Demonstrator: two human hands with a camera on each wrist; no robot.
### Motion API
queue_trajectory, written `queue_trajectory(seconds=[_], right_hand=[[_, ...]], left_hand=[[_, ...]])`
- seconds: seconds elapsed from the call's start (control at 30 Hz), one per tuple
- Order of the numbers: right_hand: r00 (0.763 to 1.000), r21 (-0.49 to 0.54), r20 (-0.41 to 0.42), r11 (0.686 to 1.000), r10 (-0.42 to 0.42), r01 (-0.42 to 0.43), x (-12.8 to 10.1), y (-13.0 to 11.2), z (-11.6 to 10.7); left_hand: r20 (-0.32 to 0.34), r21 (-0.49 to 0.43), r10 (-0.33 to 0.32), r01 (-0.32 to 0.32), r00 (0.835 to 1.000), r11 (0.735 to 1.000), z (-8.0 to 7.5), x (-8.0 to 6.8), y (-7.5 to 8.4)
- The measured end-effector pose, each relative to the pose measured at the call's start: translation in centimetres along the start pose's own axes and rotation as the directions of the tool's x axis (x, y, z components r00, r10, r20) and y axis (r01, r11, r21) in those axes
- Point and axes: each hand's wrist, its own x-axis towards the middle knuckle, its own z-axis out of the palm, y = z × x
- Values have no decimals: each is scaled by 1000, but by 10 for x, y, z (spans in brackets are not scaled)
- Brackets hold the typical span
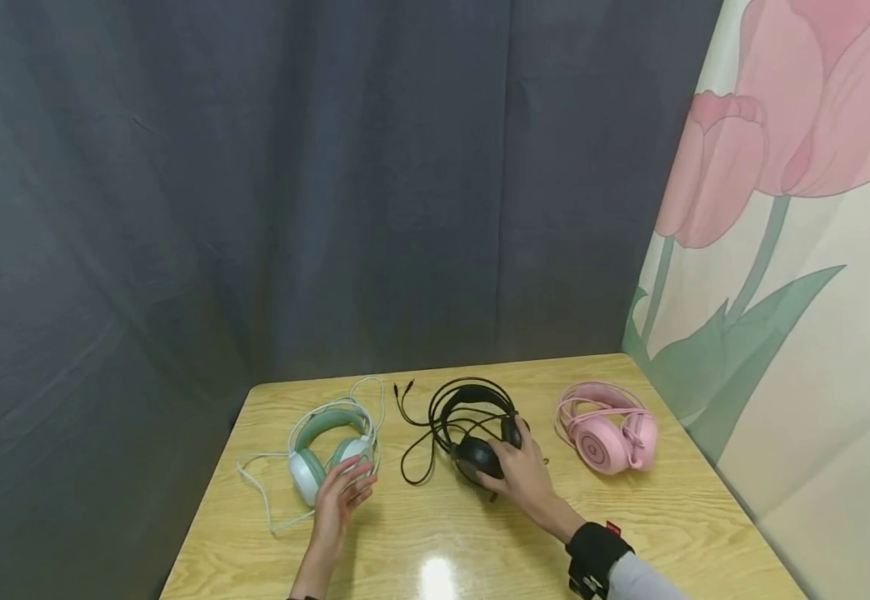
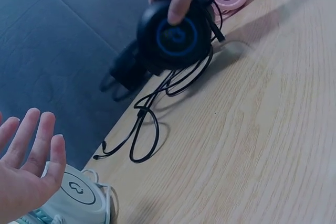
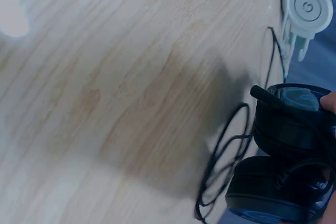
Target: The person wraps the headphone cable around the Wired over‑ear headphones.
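Black over-ear headphones [image 1: 476,460] are gripped by my right hand [image 1: 528,477], thumb on one ear cup and fingers on the other. In the left wrist view, their ear cup [image 2: 157,51] hangs above the tabletop while the cable [image 2: 153,145] trails down onto it. White-and-green headphones [image 1: 304,477] lie on the left part of the table. My left hand [image 1: 340,502] hovers by their right ear cup with loosely extended fingers and nothing in its grasp; whether it touches the cup cannot be told. In the right wrist view only fingertips of the right hand show.
Pink headphones [image 1: 603,442] lie at the right of the wooden table [image 1: 420,550]. A dark curtain [image 1: 390,183] hangs behind it, and a wall with painted tulips [image 1: 802,333] borders the right side. Two black cable plugs [image 1: 397,390] rest near the back edge.
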Motion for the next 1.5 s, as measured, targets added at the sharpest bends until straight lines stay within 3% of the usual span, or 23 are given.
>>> queue_trajectory(seconds=[0.13, 0.37, 0.6, 0.73, 0.83, 0.97, 1.17, 1.37, 1.5], right_hand=[[992, 53, -95, 994, -86, 92, -3, -4, -16], [957, 144, -210, 962, -201, 234, -4, -23, -51], [919, 158, -245, 922, -310, 354, 1, -39, -79], [898, 165, -258, 900, -355, 403, 3, -44, -85], [888, 156, -263, 891, -378, 426, 3, -44, -86], [864, 142, -242, 865, -442, 482, 1, -42, -89], [802, 156, -185, 789, -568, 594, -6, -40, -91], [797, 154, -62, 784, -600, 602, -6, -38, -90], [795, 152, 0, 786, -606, 599, -4, -36, -90]], left_hand=[[2, -9, -7, 7, 1000, 1000, 1, -1, -2], [14, 6, 0, 0, 1000, 1000, 5, 0, -3], [53, -29, 11, -9, 999, 1000, 17, 9, 1], [77, -81, -8, 14, 997, 997, 31, 15, 8], [96, -70, -27, 34, 995, 997, 39, 19, 15], [121, -24, -38, 41, 992, 999, 44, 23, 21], [138, 1, -98, 98, 986, 995, 42, 23, 28], [131, 77, -205, 197, 970, 977, 42, 23, 31], [118, 179, -231, 208, 966, 961, 44, 23, 29]])
